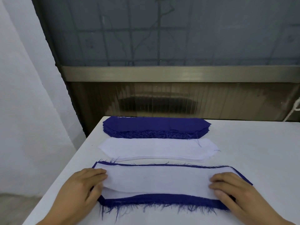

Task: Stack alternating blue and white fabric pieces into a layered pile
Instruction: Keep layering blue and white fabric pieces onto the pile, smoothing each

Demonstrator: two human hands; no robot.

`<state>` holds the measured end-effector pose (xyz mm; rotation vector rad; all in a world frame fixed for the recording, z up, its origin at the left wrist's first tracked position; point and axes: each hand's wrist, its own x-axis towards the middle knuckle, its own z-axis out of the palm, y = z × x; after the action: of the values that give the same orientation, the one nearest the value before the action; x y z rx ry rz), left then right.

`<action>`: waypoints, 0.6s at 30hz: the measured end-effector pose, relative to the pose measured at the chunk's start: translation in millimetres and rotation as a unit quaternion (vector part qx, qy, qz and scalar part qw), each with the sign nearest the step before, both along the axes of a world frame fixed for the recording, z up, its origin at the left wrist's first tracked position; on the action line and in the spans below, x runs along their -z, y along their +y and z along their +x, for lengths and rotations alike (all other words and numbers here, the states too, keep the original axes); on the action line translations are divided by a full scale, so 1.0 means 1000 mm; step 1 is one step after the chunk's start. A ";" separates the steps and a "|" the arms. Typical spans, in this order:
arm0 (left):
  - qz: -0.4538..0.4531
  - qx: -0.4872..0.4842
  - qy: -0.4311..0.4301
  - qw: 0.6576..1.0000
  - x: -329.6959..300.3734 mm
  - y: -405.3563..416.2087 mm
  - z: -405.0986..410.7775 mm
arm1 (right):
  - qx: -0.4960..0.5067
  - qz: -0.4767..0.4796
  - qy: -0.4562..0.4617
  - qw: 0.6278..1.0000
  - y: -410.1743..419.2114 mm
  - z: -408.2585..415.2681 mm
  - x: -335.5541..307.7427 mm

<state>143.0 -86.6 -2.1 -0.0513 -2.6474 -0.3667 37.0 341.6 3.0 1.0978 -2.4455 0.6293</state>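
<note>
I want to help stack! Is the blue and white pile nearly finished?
Not nearly. A white piece already lies on a blue piece. The left hand and right hand are smoothing its ends. The blue stack and white stack behind remain to layer.

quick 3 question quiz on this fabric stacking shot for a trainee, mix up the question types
1. True or false: the top piece under the hands is blue.
2. Which supply stack lies farthest from the person? A) blue stack B) white stack
3. Fill in: both hands rest on the ___ piece.

Key:
1. False; a white piece lies on the blue piece, under the left hand and right hand.
2. A, the blue stack, beyond the white stack.
3. white
</note>
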 end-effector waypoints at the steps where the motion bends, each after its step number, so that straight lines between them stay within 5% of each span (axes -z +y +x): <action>1: 0.002 -0.006 0.004 1.000 -0.002 0.000 -0.001 | 0.011 -0.009 0.001 1.000 -0.001 -0.002 0.001; 9: -0.047 -0.017 0.022 0.999 0.002 0.005 -0.013 | 0.075 -0.018 -0.022 0.997 0.015 -0.014 -0.003; 18: -0.049 -0.023 0.009 0.998 -0.025 0.020 -0.041 | 0.172 0.115 -0.027 0.978 0.016 -0.047 -0.027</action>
<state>101.7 -66.8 22.7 -0.0253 -2.6425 -0.2197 -10.1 358.0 30.3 0.7114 -2.7179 0.2771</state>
